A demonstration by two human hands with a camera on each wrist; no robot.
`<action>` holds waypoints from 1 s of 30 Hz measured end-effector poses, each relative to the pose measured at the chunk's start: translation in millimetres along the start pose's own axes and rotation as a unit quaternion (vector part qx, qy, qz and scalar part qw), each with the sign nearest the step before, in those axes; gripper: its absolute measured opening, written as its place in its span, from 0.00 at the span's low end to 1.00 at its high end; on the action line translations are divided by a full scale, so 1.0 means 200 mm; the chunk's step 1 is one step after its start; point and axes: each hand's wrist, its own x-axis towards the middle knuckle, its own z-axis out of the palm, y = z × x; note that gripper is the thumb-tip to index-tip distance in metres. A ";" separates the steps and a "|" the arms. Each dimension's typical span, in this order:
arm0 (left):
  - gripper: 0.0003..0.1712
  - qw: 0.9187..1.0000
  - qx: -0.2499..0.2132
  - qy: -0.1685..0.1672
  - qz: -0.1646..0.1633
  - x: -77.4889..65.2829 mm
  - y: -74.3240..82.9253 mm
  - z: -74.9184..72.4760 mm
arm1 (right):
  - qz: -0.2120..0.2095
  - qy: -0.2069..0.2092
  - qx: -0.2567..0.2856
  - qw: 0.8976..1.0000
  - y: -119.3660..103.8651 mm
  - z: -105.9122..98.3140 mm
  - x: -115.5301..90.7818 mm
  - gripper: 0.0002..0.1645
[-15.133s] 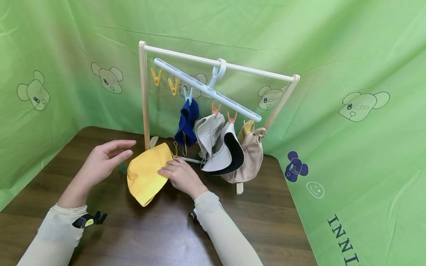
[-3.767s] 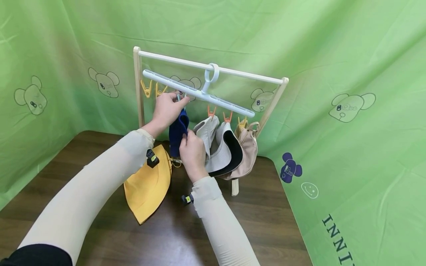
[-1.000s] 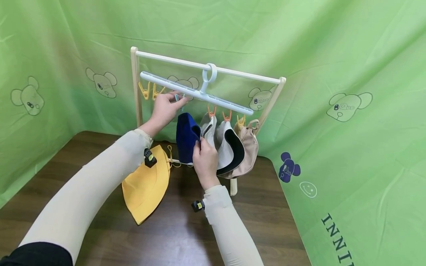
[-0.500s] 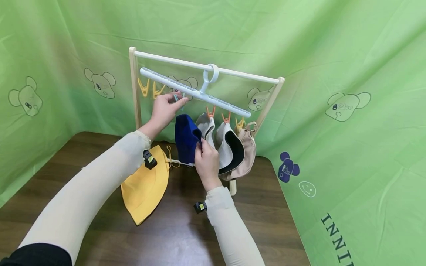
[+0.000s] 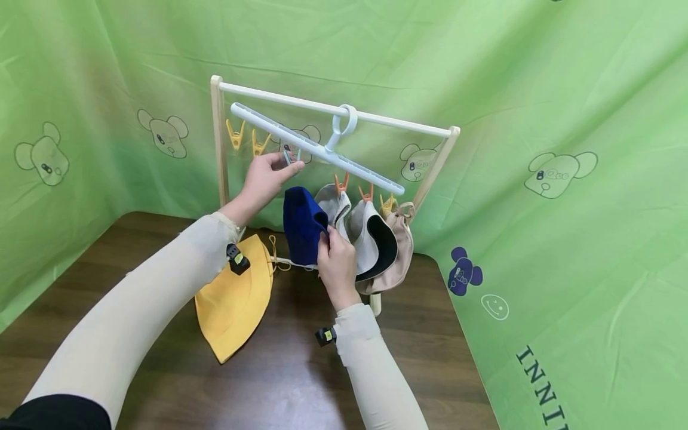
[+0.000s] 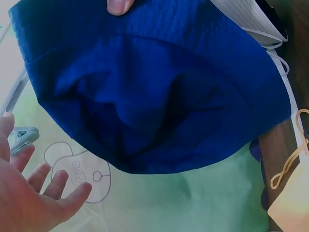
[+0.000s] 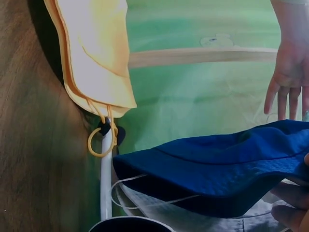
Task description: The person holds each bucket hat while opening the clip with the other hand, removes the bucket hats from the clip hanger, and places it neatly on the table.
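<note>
A blue bucket hat (image 5: 301,227) hangs free of the clips, its brim pinched by my right hand (image 5: 337,260). In the left wrist view the hat (image 6: 145,96) fills most of the frame, a thumb pressed on its edge. Above it, my left hand (image 5: 263,179) is at a light-blue clothespin (image 5: 292,158), thumb and index finger on either side of the clip with its handles spread. That hand's other fingers stretch out loosely in the right wrist view. The clothespin hangs below a pale-blue hanger (image 5: 317,150), tilted down to the right.
A wooden rack with a white rod (image 5: 403,123) carries the hanger. Two yellow clips (image 5: 235,136) hang at left. Orange and yellow clips hold a grey hat (image 5: 334,200), a white-and-black visor (image 5: 367,245) and a beige bag (image 5: 400,251). A yellow hat (image 5: 236,304) lies on the table (image 5: 258,388).
The yellow hat was handled earlier, then left on the table. The blue hat came off the light-blue clip into the right hand. Lately the hanger's left end rises as the left fingers loosen.
</note>
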 end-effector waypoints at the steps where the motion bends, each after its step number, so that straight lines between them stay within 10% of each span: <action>1: 0.25 1.000 0.004 -0.003 -0.002 0.00 0.00 -0.01 | -0.002 0.000 0.000 1.000 0.00 0.00 0.00 0.11; 30: 0.29 0.996 0.022 -0.087 -0.004 -0.21 -0.11 -0.21 | -0.027 0.000 0.005 1.000 0.03 0.02 -0.03 0.10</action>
